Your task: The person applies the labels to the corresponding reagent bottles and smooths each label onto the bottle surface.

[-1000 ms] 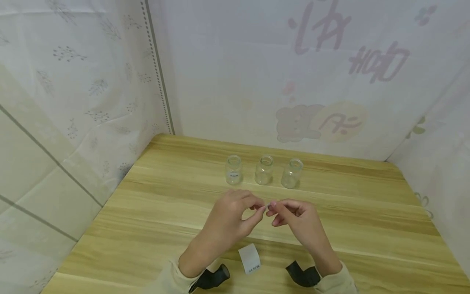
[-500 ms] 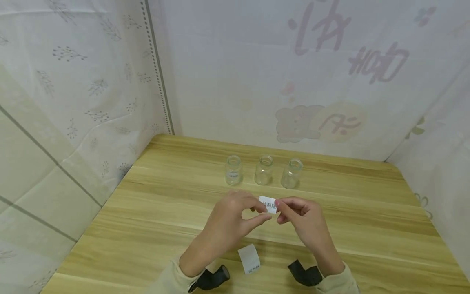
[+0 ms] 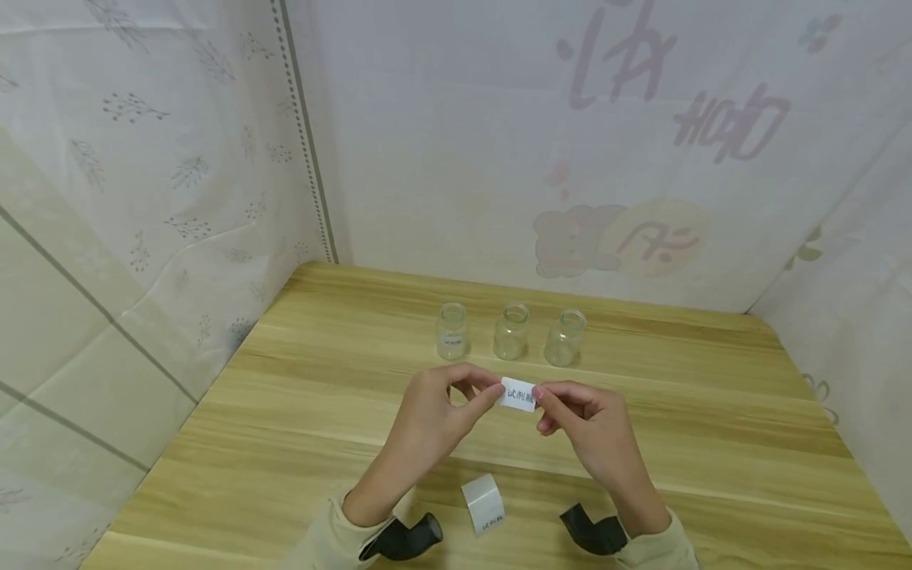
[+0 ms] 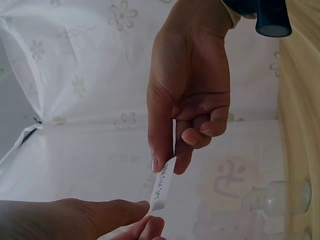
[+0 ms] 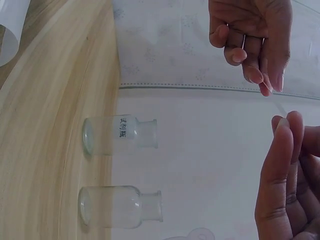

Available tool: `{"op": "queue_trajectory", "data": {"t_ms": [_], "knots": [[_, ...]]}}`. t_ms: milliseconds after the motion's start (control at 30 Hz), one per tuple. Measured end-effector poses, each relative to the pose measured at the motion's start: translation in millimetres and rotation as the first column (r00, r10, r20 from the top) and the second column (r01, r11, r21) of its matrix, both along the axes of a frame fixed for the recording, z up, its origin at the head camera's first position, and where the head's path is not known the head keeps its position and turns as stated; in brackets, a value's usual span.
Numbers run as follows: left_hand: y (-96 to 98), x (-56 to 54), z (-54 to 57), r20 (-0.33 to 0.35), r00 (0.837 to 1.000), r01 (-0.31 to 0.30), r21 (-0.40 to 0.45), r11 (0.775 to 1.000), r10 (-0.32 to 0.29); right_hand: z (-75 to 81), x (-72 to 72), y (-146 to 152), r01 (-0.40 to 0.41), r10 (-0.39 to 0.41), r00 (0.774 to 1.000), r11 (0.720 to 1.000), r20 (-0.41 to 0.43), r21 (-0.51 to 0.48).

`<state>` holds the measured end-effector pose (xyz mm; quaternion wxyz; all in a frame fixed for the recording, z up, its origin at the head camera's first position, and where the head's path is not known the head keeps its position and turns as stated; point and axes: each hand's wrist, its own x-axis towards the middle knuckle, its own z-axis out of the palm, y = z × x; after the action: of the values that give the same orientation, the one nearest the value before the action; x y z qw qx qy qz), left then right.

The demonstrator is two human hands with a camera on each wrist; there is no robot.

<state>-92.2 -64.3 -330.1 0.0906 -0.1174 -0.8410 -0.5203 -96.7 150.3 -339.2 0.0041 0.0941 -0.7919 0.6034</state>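
In front of the body, my left hand (image 3: 435, 416) and right hand (image 3: 594, 419) hold a small white label (image 3: 518, 394) with dark printed characters. My left thumb and forefinger pinch its left edge. The right thumb and forefinger pinch the opposite edge, as the left wrist view also shows. Beyond the hands stand three clear glass bottles in a row, upright and without lids. The left bottle (image 3: 452, 331) bears a similar label on its side; the middle bottle (image 3: 511, 332) and right bottle (image 3: 565, 339) show none.
A curled white label sheet (image 3: 484, 504) with printed characters at one end lies on the wooden table (image 3: 285, 412) between the forearms. Black wrist-camera mounts (image 3: 406, 538) stick out by both sleeves. Patterned cloth (image 3: 442, 158) hangs behind the table and at both sides.
The label, edge-on at first, has turned its printed face to the head camera. My left fingers loosened over it, then moved left and pinched its left edge; the right hand kept its pinch.
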Motion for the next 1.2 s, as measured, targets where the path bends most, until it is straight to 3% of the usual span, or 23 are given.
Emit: {"op": "queue_trajectory", "data": {"t_ms": [233,567,867,1033,1200], "knots": [[0.4,0.2,-1.1,-0.001,1.0,0.002,-0.004,1.0,-0.002,-0.6,0.9,-1.3,-0.012,0.011,0.999,1.0,-0.035,-0.008],[0.4,1.1,0.5,-0.031,1.0,0.005,-0.022,1.0,-0.006,1.0,1.3,-2.6,0.05,-0.049,0.999,0.999,0.023,-0.017],[1.1,0.2,-2.1,-0.033,0.999,0.014,-0.028,1.0,-0.015,-0.8,1.7,-2.3,0.039,-0.039,0.999,0.999,-0.017,0.003],[2.9,-4.5,-7.4,-0.031,0.999,0.013,-0.044,0.999,-0.015,-5.6,-2.6,-3.2,0.046,-0.045,0.999,0.998,-0.007,0.03],[4.7,-16.5,-20.2,-0.02,1.0,0.014,-0.059,0.998,-0.016,-15.8,-10.4,-4.7,0.037,-0.038,0.999,0.999,0.013,0.039]]}}
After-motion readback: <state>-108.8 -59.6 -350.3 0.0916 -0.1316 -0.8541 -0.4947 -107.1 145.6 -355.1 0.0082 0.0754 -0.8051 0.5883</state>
